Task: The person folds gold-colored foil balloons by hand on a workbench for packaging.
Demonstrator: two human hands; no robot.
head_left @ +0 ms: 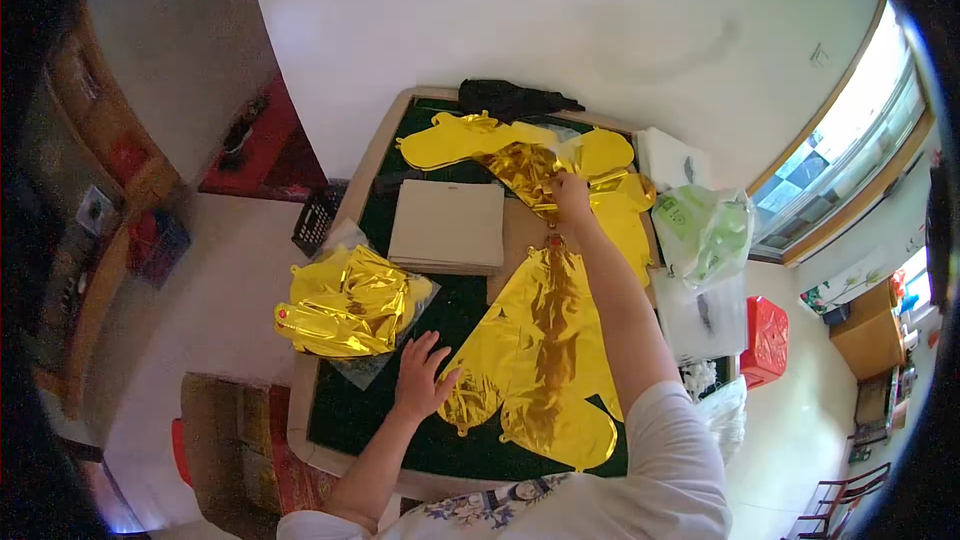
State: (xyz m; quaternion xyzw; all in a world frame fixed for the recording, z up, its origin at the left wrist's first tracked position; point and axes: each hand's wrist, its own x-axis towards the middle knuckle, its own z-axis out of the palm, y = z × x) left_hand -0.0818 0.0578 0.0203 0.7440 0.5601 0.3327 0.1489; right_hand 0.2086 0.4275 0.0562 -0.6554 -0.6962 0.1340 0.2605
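My left hand (424, 376) rests with its fingers spread on the green table top, beside the lower left edge of a large flat gold foil balloon (550, 350). Stretched forward, my right hand (571, 197) has its fingers closed at crumpled gold foil (522, 172) near the far side; what exactly the fingertips hold is hidden. More flat gold foil pieces (622, 225) lie right of that hand. A bundle of shiny gold foil (350, 302) sits on a clear plastic bag at the left edge. Between the bundle and the far foil is a stack of pale square cards (447, 225).
A black cloth or bag (515, 98) lies at the table's far edge. On the right are a green and white plastic bag (703, 230), clear packets (700, 320) and a red stool (765, 342). A cardboard box (225, 450) stands at lower left, a black basket (318, 220) behind the left edge.
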